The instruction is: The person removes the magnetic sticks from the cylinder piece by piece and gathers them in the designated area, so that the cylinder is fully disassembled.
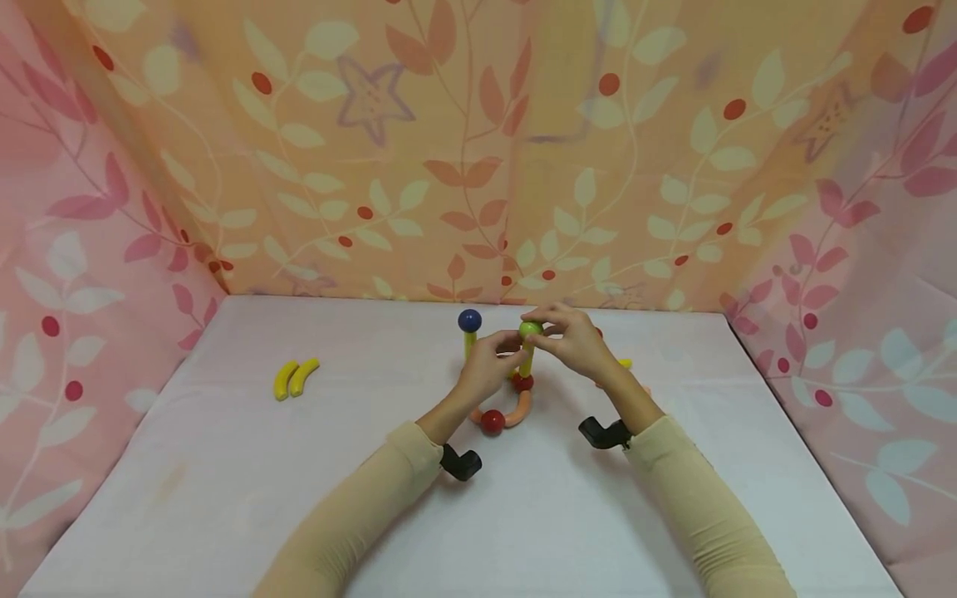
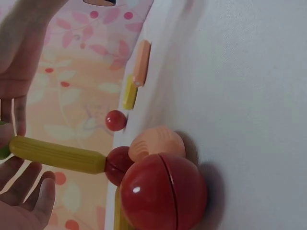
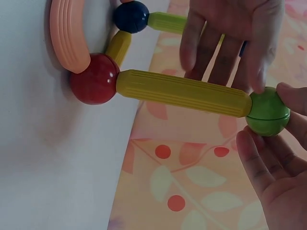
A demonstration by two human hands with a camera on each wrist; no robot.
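The right hand (image 1: 574, 339) pinches the green ball (image 3: 267, 116), so the left hand (image 1: 482, 365), fingers relaxed left of it, should gently steady the yellow rod (image 3: 184, 93).

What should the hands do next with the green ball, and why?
I'd probably have the right hand slowly let go of the green ball. It already touches the top of the yellow stick, whose bottom meets a red ball. Nearby, a blue ball sits on another stick without being held.
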